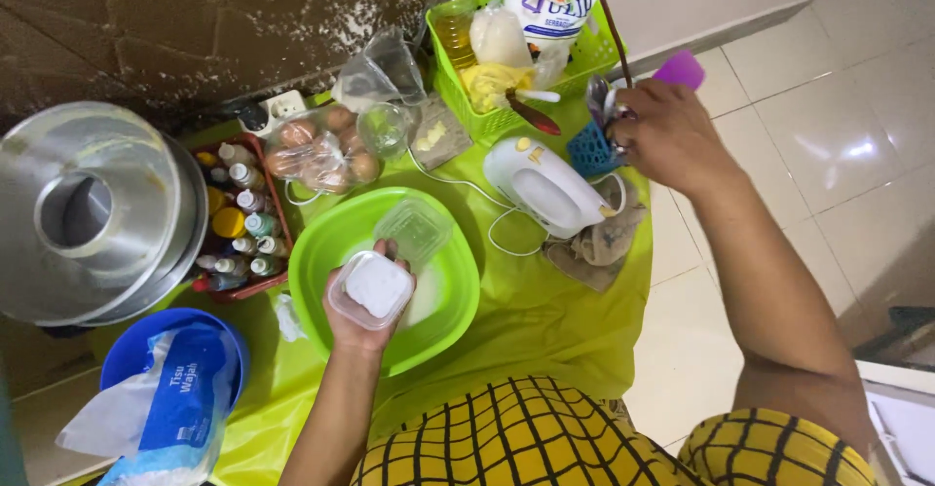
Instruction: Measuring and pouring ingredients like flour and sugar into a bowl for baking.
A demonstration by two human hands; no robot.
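Observation:
My left hand (pixel 355 322) holds a small clear plastic tub of white stuff (pixel 371 288) over a lime green bowl (pixel 321 243). The tub's clear lid (pixel 414 229) lies inside the bowl. My right hand (pixel 665 135) reaches into a small blue holder (pixel 590 149) of utensils at the table's right edge, fingers closed around metal spoon handles (pixel 601 98). A white hand mixer (pixel 542 185) lies on a grey cloth between the two hands.
A metal tube cake pan (pixel 88 215) sits far left, with a red tray of small bottles (pixel 239 223) beside it. A bag of eggs (pixel 317 150), a green basket (pixel 584 57) of groceries and a blue bucket (pixel 146 345) with a tissue pack surround the bowl. White floor tiles lie right.

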